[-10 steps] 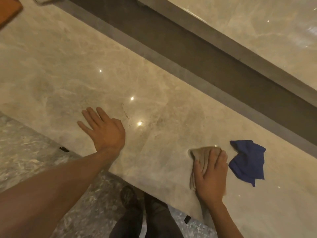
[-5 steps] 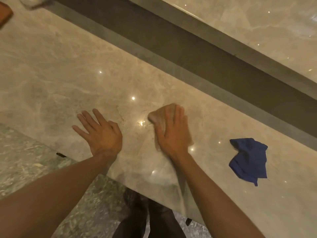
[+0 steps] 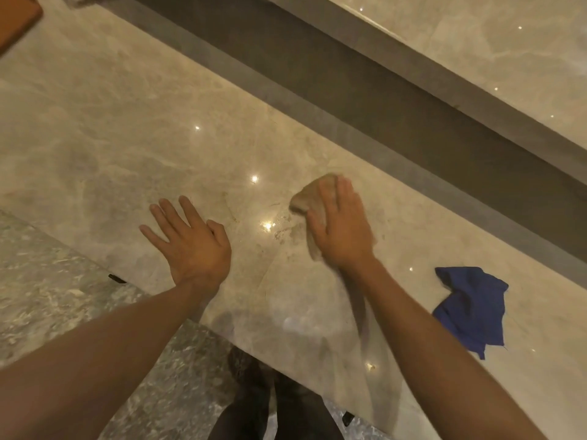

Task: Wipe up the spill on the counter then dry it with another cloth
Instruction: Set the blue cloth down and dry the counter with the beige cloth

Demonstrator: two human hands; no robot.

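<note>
Glossy marble counter [image 3: 127, 128]: flat right hand [image 3: 341, 230] presses crumpled tan cloth [image 3: 306, 198]; left hand [image 3: 193, 246] splayed, empty.

Person, head-camera view. Left hand [image 3: 193, 246]: bare, no ring, watch or band visible. Right hand [image 3: 341, 227]: bare, likewise unadorned. Both forearms bare to the frame edge; no sleeves in sight. Lower body: dark trousers [image 3: 273, 417], dark shoes [image 3: 251, 373], details too dim to make out.
</note>
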